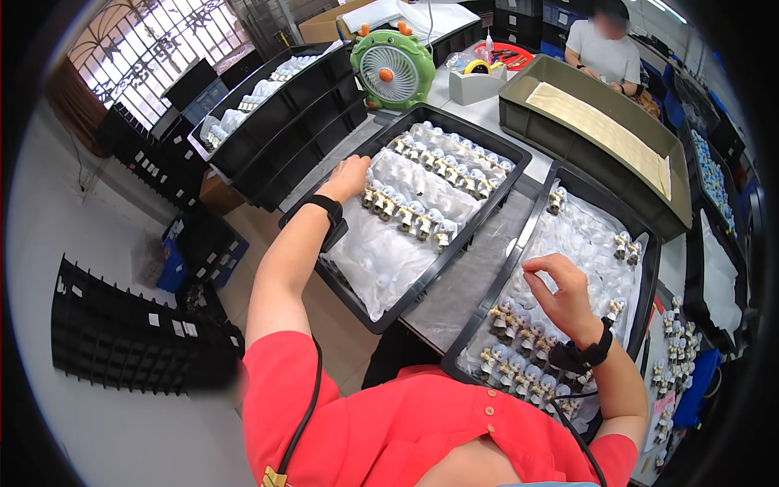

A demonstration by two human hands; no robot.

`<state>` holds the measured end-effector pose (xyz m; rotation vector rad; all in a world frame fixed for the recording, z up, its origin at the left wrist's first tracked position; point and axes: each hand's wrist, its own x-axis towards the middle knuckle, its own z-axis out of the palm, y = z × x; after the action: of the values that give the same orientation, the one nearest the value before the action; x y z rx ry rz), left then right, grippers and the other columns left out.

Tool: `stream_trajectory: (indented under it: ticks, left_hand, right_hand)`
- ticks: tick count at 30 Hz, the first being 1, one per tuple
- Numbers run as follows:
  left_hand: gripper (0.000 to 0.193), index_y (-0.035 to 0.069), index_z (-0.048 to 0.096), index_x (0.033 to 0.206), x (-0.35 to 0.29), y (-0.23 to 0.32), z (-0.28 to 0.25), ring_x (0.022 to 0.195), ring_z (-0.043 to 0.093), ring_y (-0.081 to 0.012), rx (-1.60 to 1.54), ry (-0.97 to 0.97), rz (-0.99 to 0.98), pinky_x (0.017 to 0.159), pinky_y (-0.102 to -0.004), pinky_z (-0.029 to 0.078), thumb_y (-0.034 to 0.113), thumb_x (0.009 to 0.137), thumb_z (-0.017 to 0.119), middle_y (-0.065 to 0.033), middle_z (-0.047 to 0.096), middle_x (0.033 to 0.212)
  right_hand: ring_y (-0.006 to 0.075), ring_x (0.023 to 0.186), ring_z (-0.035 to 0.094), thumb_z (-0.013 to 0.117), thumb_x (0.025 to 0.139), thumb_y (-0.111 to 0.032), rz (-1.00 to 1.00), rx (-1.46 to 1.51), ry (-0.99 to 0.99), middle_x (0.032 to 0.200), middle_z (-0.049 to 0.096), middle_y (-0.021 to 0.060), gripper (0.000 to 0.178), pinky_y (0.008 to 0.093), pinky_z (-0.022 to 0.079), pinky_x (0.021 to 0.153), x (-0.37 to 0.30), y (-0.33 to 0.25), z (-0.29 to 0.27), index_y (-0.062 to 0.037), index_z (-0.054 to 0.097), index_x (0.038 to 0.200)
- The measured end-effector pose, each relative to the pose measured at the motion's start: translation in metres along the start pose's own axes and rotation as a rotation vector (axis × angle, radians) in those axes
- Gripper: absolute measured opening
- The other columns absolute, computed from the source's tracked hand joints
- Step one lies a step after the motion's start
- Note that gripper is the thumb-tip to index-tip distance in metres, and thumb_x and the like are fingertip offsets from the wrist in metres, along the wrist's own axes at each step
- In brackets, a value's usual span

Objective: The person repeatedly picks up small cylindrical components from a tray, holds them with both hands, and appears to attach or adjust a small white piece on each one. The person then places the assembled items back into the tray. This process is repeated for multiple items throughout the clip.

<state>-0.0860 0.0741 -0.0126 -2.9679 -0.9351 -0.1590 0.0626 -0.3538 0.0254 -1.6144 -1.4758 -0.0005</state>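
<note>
My left hand is at the left rim of the middle black tray. Its fingers are closed at the left end of a row, on a small pale-blue-haired figurine that they partly hide. More figurines of the same kind stand in rows on clear plastic sheeting in this tray. My right hand hovers over the right black tray, thumb and forefinger curled together with nothing visible between them. Below it, this tray's near end holds several rows of figurines; a few more are at its far end and right side.
A green fan stands behind the middle tray, with a stacked black crate to its left. An olive bin lies beyond the right tray. Loose figurines lie at the right. A co-worker sits across the table.
</note>
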Motion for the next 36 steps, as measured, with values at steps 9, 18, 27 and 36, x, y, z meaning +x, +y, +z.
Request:
stream_trajectory:
  ticks: [9, 18, 27, 36]
  left_hand:
    - [0.014, 0.004, 0.062, 0.091, -0.004, 0.008, 0.002, 0.089, 0.062, -0.0386, 0.14, 0.058, 0.0, 0.076, -0.0457, 0.052, 0.006, 0.078, 0.057, -0.0196, 0.055, 0.104]
    - [0.021, 0.002, 0.06, 0.097, -0.004, 0.004, 0.006, 0.093, 0.06, -0.0399, 0.061, -0.024, 0.055, 0.08, -0.0461, 0.05, 0.0, 0.078, 0.054, -0.0232, 0.062, 0.097]
    - [0.036, 0.009, 0.058, 0.115, -0.036, 0.085, -0.064, 0.094, 0.061, -0.0327, -0.358, 0.036, 0.23, 0.082, -0.0414, 0.048, 0.016, 0.08, 0.064, -0.0174, 0.062, 0.104]
    - [0.032, 0.002, 0.058, 0.117, -0.095, 0.199, -0.111, 0.091, 0.06, -0.0113, -1.186, -0.355, 0.586, 0.082, -0.026, 0.048, 0.006, 0.085, 0.061, -0.0061, 0.064, 0.102]
  right_hand:
    - [0.0257, 0.076, 0.06, 0.065, 0.076, -0.001, -0.037, -0.032, -0.079, 0.08, 0.063, 0.0097, 0.012, 0.0336, 0.048, 0.067, -0.002, 0.003, -0.003, -0.0035, 0.062, 0.088]
    - [0.0269, 0.075, 0.062, 0.063, 0.077, -0.009, 0.208, -0.118, -0.171, 0.079, 0.064, 0.0111, 0.013, 0.0346, 0.049, 0.066, 0.011, 0.051, -0.01, -0.0032, 0.061, 0.088]
    - [0.0392, 0.083, 0.061, 0.068, 0.073, -0.025, 0.727, -0.526, 0.06, 0.083, 0.063, 0.0226, 0.039, 0.0436, 0.049, 0.07, 0.06, 0.148, 0.004, 0.002, 0.048, 0.094]
    - [0.0134, 0.069, 0.062, 0.072, 0.072, -0.005, 1.019, 0.26, 0.277, 0.075, 0.063, 0.0055, 0.024, 0.0236, 0.048, 0.059, 0.047, 0.177, -0.03, -0.0036, 0.054, 0.088]
